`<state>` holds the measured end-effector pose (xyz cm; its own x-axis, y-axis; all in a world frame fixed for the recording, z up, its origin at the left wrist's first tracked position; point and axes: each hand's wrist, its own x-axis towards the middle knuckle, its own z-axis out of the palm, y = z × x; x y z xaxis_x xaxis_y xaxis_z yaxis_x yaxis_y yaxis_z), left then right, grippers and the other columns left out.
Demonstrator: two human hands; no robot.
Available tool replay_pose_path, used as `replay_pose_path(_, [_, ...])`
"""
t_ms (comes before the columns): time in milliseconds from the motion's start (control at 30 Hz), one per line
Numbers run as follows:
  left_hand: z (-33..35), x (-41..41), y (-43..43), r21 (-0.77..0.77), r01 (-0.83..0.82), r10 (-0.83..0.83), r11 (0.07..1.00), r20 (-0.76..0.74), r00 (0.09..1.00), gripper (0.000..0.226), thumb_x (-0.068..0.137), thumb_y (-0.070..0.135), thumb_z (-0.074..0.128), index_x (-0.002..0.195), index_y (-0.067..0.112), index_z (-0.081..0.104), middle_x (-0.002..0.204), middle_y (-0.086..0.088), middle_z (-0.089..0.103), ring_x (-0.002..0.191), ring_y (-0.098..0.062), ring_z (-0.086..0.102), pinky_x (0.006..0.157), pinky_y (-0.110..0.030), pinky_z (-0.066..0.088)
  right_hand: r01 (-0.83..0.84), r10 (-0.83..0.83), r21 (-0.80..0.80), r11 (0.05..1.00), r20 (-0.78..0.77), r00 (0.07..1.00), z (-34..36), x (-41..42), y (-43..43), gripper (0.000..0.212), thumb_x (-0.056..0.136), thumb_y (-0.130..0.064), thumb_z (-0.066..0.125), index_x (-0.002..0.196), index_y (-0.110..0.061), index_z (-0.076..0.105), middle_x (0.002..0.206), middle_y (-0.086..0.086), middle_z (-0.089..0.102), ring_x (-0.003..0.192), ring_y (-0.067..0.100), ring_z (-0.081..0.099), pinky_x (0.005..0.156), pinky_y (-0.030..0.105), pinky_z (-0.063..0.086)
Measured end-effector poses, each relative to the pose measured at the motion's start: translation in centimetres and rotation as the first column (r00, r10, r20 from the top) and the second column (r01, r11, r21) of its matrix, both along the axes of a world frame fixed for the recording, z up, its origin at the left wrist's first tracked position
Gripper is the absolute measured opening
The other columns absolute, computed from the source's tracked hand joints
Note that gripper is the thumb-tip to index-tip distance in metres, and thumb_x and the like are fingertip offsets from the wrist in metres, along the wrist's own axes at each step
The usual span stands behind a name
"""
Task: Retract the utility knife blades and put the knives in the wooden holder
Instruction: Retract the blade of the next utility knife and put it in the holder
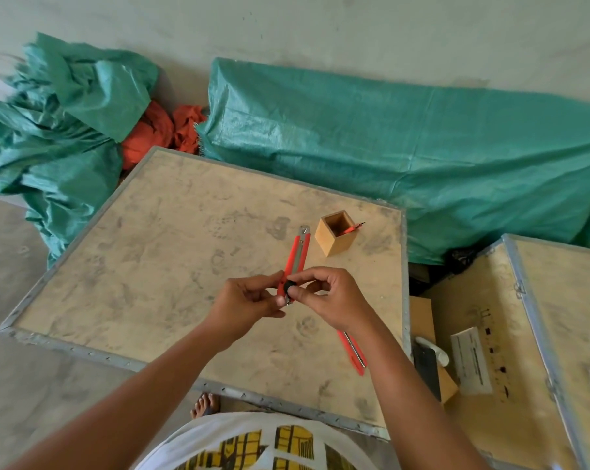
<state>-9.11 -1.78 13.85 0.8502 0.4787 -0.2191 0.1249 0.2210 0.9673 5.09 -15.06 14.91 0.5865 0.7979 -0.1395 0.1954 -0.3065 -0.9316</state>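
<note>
bare concrete floor, green tarps (405, 144) heaped beyond the hands; work surface is a plywood crate top used as desk (171, 239). both hands closed on one red utility knife (295, 262), held just above the desk. left hand (249, 301) pinches the handle end to steady the body, right hand (327, 295) has thumb and fingers on the black slider knob, probably so it can unlock and pull the blade back. knife nose points away from the person, blade tip seems out still, hard to tell. wooden holder (336, 237) stands upright just past the hands, slightly right, already has one red knife (352, 228) leaning in it. a third knife (352, 351) lies flat on the desk under the right wrist, waiting its turn. holder close enough for an easy drop-in once the blade is in.
</note>
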Motion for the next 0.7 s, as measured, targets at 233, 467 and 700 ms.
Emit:
replay_pose_path(233, [0.5, 0.9, -0.9, 0.021, -0.005, 0.004, 1.000, 0.036, 0.999, 0.041, 0.077, -0.002, 0.075, 0.114, 0.015, 0.071, 0.078, 0.002, 0.077, 0.076, -0.017, 0.071, 0.076, -0.037, 0.063, 0.015, -0.016, 0.023, 1.000, 0.061, 0.998, 0.7, 0.3, -1.1, 0.019, 0.088, -0.024, 0.080, 0.106, -0.027, 0.077, 0.103, -0.011, 0.076, 0.085, 0.010, 0.071, 0.081, 0.025, 0.059])
replay_pose_path(467, [0.9, 1.6, -0.6, 0.053, 0.027, -0.029, 0.998, 0.045, 0.999, 0.044, 0.077, -0.006, 0.074, 0.117, 0.010, 0.069, 0.082, 0.002, 0.077, 0.067, -0.011, 0.067, 0.076, -0.039, 0.063, 0.063, -0.065, 0.022, 0.998, 0.106, 0.992, 1.0, 0.8, -1.4, 0.018, 0.081, -0.024, 0.085, 0.096, -0.021, 0.075, 0.096, -0.007, 0.076, 0.081, 0.018, 0.071, 0.083, 0.041, 0.062])
replay_pose_path(700, [0.7, 3.1, -0.3, 0.049, 0.048, -0.050, 0.998, 0.043, 0.998, 0.045, 0.071, 0.003, 0.077, 0.113, 0.018, 0.071, 0.087, 0.000, 0.077, 0.072, -0.014, 0.068, 0.076, -0.039, 0.063, 0.045, -0.048, 0.042, 0.998, 0.064, 0.997, 1.0, 2.3, -1.6, 0.019, 0.088, -0.017, 0.079, 0.105, -0.024, 0.079, 0.101, -0.008, 0.078, 0.085, 0.020, 0.073, 0.084, 0.038, 0.062])
